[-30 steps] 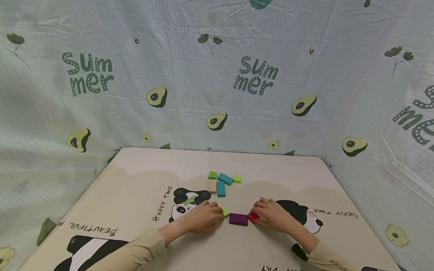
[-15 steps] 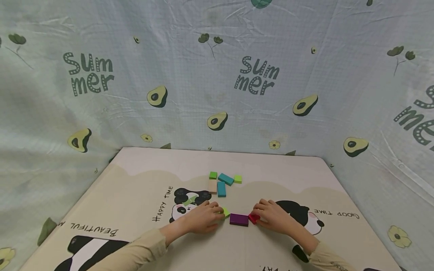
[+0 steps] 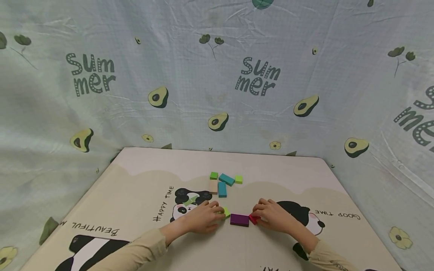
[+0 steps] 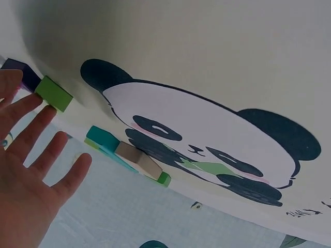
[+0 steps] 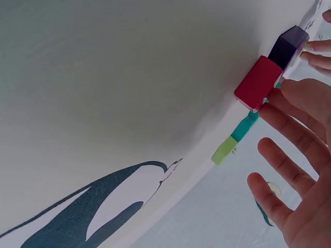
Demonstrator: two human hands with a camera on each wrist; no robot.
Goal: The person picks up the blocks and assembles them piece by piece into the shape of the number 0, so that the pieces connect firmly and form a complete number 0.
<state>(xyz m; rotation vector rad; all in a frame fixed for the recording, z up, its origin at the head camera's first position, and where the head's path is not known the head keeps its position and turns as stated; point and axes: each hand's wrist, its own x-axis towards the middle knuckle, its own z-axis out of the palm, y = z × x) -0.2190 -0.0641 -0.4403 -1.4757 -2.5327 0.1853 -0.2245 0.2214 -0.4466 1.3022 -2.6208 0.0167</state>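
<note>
- Fingers of the left hand are loosely spread and nearly straight, two tips touching a bright green rectangular block; nothing wraps round it, so it looks steadied rather than gripped.
- Fingers of the right hand are likewise relaxed and spread, the foremost against the side of a solid red rectangular block, probably for light, adjustable contact.
- Between the hands, a dark purple oblong block lies flat on the cream, panda-printed counter, roughly midway between its left and right edges; untouched by either hand, it seems stable on its broad face.
- Red and green sit slanted at the purple block's two ends; red meets it, but whether green does I cannot tell. Hands placed outside likely limit any spreading.
- Toward the counter's far edge rests a loose group: a slanted teal oblong block, a straighter teal oblong block, a beige oblong block, a small green block and a small lime block, perhaps put there to be clear of the fingers.
</note>
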